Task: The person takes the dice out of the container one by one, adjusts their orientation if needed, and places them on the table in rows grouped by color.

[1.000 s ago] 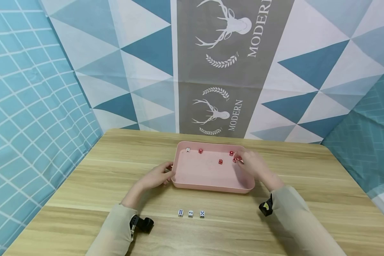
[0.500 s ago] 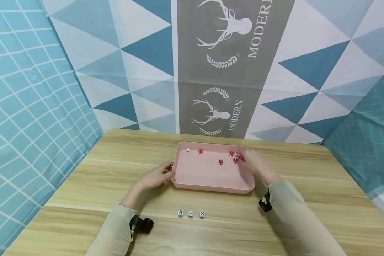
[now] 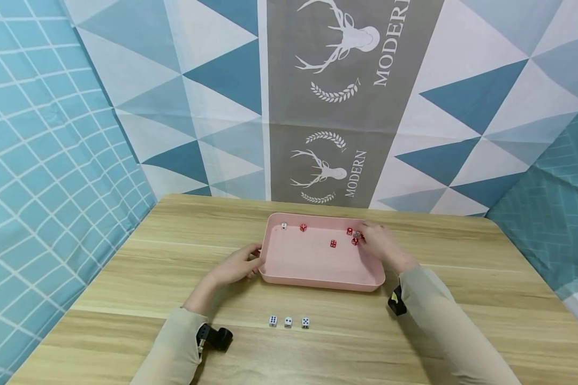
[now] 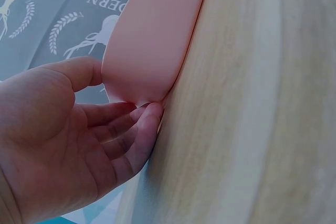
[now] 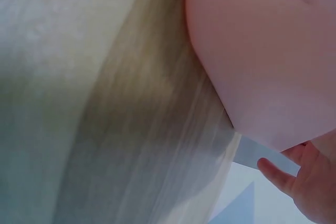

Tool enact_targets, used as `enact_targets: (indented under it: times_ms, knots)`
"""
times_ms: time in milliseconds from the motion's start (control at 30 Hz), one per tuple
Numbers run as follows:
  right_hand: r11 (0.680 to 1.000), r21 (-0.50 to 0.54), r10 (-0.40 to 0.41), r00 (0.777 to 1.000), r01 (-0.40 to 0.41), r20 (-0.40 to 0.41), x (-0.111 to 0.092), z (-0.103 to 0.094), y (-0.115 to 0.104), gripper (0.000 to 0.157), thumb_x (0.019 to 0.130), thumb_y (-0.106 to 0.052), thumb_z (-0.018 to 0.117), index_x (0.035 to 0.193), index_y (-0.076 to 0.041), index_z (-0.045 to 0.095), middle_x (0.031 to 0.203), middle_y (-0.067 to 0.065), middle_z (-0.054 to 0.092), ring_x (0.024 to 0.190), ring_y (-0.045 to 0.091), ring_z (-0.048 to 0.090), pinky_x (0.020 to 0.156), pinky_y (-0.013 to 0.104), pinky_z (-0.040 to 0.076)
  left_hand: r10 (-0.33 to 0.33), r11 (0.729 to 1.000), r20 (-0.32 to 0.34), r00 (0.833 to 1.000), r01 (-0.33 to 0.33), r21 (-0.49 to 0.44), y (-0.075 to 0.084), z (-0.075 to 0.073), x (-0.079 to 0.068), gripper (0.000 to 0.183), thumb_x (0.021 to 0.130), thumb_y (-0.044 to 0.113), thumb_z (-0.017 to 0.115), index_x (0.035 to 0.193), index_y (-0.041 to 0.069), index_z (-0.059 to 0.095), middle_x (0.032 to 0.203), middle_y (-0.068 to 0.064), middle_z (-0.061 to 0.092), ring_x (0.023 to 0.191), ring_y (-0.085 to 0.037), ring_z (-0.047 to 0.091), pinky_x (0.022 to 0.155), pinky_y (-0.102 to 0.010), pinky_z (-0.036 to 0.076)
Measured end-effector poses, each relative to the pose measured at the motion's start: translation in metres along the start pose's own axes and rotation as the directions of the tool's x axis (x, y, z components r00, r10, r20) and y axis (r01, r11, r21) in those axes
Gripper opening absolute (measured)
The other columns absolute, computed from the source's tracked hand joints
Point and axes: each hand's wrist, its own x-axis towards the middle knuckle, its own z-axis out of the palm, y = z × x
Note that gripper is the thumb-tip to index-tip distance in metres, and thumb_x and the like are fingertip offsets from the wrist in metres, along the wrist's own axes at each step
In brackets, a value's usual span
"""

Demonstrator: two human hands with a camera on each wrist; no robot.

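pink shallow tray (image 3: pixel 308 263), one: is resting flat on the wood-grain table (image 3: pixel 173 342); its left wall is being gripped by the left hand (image 3: pixel 233 266), thumb at the rim, fingers curled against the outside.

white die (image 3: pixel 358 234), one: is being touched or nearly touched by the fingertips of the right hand (image 3: pixel 381 244) near the tray's far right corner; whether it is being pinched cannot be told.

red dice (image 3: pixel 333 244), five visible: three are lying close about that die, one partly covered by the hand; one is lying nearer the middle, one by the far wall.

second white die (image 3: pixel 283 225), one: is lying in the far left corner.

row of white dice (image 3: pixel 288 322), three: is standing on the table before the tray.

handling, as judged: dice are being rated light, hard, smooth, slippery, hardly fragile; opposite side faces are being recommended for a thumb-and-fingertip hold. the tray is being rated light, stiff, apt to slide; steadying at the rim is being advised.
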Motion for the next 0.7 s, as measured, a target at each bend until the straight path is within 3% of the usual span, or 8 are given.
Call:
enact_targets:
  times_ms: [400,700]
  knots:
    - [0.997,-0.065,-0.037,0.999,0.034,-0.04,0.0007,0.0056,0.0019,0.027,0.083,-0.008,0.06,0.109,-0.002,0.061,0.115,0.017,0.055,0.108,0.034,0.052,0.094,0.055,0.035,0.006,1.0,-0.005,1.0,-0.006,0.02,-0.0016,0.0005,0.0012,0.046,0.094,0.015,0.046,0.135,-0.002,0.035,0.109,-0.017,0.05,0.067,-0.016,0.05,0.057,-0.024,0.043]
    - [0.996,-0.071,-0.052,0.998,0.049,-0.041,-0.0007,0.0083,0.001,0.01,0.079,-0.01,0.066,0.089,-0.009,0.067,0.113,0.016,0.056,0.106,0.031,0.053,0.091,0.055,0.035,0.001,0.999,-0.009,1.0,-0.001,0.04,-0.002,0.0009,0.0012,0.045,0.094,0.014,0.046,0.135,-0.002,0.035,0.11,-0.016,0.05,0.065,-0.015,0.05,0.056,-0.024,0.042]
